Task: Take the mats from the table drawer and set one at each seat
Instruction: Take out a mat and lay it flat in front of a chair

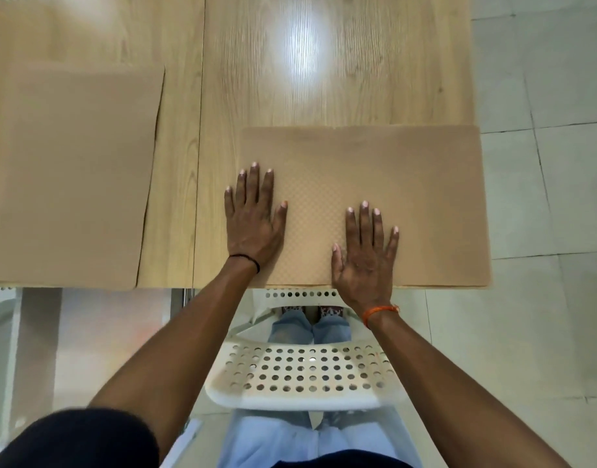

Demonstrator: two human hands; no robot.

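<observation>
A thin tan rectangular mat with a fine dotted texture (391, 184) is being laid at the seat in front of the white perforated plastic chair (304, 376), on the pale wood-grain counter (324, 79). The mat lies flat along the near edge of the counter, its near side about flush with that edge and its right side overhanging slightly the counter's right edge. The left hand (255, 224) is pressed palm-down on the mat's left part, its little finger at or just past the mat's left side; the right hand (366, 258) is pressed palm-down near the mat's near edge, the heel of the palm reaching past the counter's edge. The fingers of both hands are spread and flat, released, with nothing gripped. A second stack or sheet of the same tan mat material (74, 170) lies on the left part of the counter, also against the near edge; whether it is one mat or several cannot be told. The step in hand is judged to be the smoothing and squaring of this mat at its seat. The next move would call for the mat to be slid leftward off the overhang, then for the hands to be lifted and another mat taken to the next seat.
</observation>
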